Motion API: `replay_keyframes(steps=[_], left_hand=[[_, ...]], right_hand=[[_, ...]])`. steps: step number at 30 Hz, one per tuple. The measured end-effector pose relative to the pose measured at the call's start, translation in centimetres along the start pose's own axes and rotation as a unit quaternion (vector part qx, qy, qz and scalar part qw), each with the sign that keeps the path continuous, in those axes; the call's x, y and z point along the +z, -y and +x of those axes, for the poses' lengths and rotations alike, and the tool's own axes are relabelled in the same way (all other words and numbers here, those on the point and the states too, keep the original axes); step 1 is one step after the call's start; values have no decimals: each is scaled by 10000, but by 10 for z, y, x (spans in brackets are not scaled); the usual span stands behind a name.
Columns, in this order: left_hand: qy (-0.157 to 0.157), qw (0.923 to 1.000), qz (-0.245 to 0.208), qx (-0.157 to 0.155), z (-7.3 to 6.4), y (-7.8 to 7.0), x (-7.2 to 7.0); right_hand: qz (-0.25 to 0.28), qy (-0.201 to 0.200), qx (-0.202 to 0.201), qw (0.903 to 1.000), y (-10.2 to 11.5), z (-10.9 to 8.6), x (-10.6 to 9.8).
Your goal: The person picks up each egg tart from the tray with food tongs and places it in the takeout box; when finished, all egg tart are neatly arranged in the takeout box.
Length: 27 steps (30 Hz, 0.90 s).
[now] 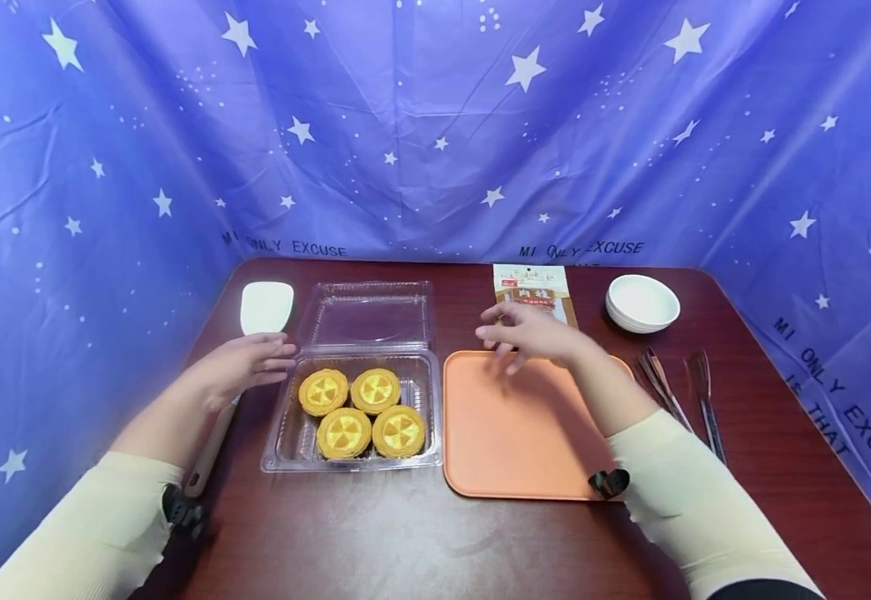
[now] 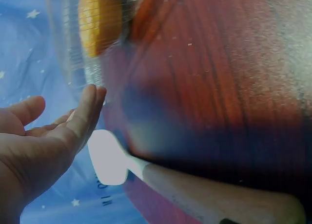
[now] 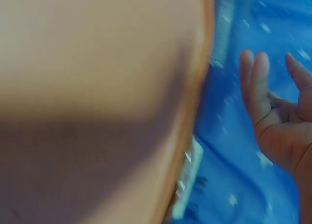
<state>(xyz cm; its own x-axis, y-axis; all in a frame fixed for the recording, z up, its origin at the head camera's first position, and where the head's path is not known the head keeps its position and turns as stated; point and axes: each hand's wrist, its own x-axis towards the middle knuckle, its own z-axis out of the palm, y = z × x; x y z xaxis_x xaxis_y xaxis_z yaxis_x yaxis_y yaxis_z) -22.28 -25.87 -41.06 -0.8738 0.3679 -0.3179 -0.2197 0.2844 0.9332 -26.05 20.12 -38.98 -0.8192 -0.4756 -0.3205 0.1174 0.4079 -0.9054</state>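
Observation:
Four egg-tart-like pastries sit in an open clear plastic box (image 1: pixel 277 454), its lid (image 1: pixel 371 312) folded back behind; one pastry (image 1: pixel 343 433) is at the front. My left hand (image 1: pixel 243 367) hovers at the box's left edge, fingers extended and holding nothing. Under and beside it lies a spatula with a white head (image 1: pixel 266 307) and a long handle (image 2: pixel 219 194). Over the back part of an orange tray (image 1: pixel 518 442) my right hand (image 1: pixel 528 333) is raised, its fingers loosely bent around nothing. Behind that hand, partly covered by it, is a printed food packet (image 1: pixel 525 287).
White bowls (image 1: pixel 643 302), stacked, stand at the back right. Dark tongs (image 1: pixel 660 383) and another dark utensil (image 1: pixel 702 383) lie right of the tray, partly behind my right forearm. A blue star-patterned curtain (image 1: pixel 420 125) encloses the dark wooden table (image 1: pixel 375 533).

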Motion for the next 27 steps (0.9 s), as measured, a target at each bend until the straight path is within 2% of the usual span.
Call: replay_keyframes(steps=[6, 11, 19, 27], left_hand=[[125, 9999, -19, -54, 9, 6, 8], [130, 9998, -71, -100, 10, 8, 13], [-41, 9998, -193, -9, 10, 9, 15], [-192, 9996, -185, 116, 11, 8, 17]], right_hand=[[649, 490, 210, 9965, -9, 25, 42], [1126, 626, 254, 9913, -10, 35, 66], [1748, 515, 65, 9832, -16, 39, 79], [1939, 279, -159, 9805, -18, 38, 82]])
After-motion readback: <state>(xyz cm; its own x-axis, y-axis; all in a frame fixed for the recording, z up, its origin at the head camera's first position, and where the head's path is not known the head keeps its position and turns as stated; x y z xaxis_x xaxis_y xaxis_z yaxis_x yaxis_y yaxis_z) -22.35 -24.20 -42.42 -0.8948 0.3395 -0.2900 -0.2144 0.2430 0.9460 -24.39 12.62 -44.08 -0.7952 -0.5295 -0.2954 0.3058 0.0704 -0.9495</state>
